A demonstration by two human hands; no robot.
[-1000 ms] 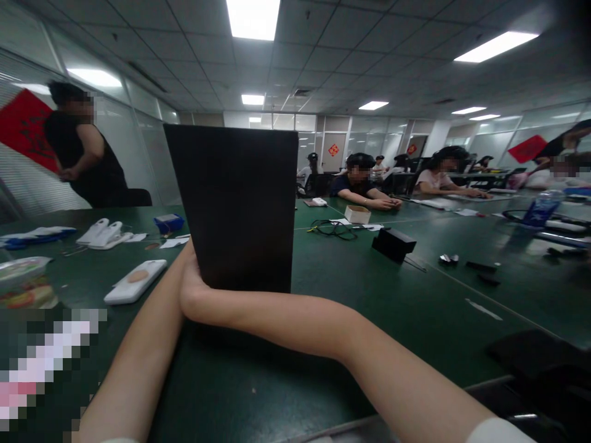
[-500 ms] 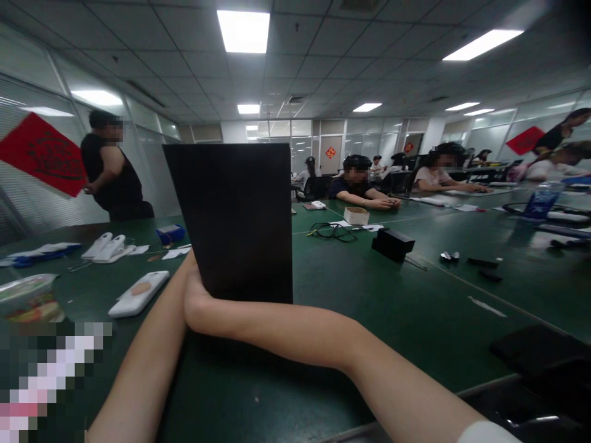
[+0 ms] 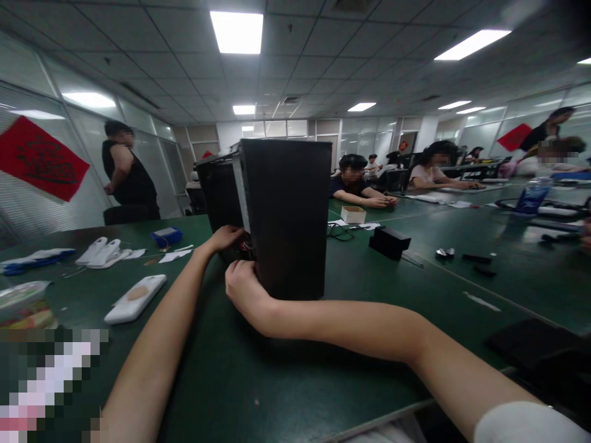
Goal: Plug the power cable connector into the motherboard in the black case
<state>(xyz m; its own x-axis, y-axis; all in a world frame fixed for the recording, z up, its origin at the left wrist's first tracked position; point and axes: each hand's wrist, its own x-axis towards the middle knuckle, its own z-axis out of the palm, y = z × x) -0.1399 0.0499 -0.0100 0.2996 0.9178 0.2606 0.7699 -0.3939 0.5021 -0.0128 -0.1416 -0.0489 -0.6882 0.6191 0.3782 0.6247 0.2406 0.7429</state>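
A tall black computer case (image 3: 289, 215) stands upright on the green table (image 3: 369, 307), just ahead of me, its open left side turned partly into view. My left hand (image 3: 225, 236) reaches into that open side, fingers curled on something inside that I cannot make out. My right hand (image 3: 242, 284) grips the case's near lower corner, its fingertips hidden behind the edge.
A white handheld device (image 3: 135, 298) lies left of my arm, more white devices (image 3: 99, 251) and a blue box (image 3: 167, 235) behind it. A black box (image 3: 390, 242), cables and small parts lie to the right. Seated people work at the far end; one person stands at left.
The case has turned and shifted right, so its open left side now shows. My left hand moved from the bottom edge into the opening; my right hand slid to the near corner.
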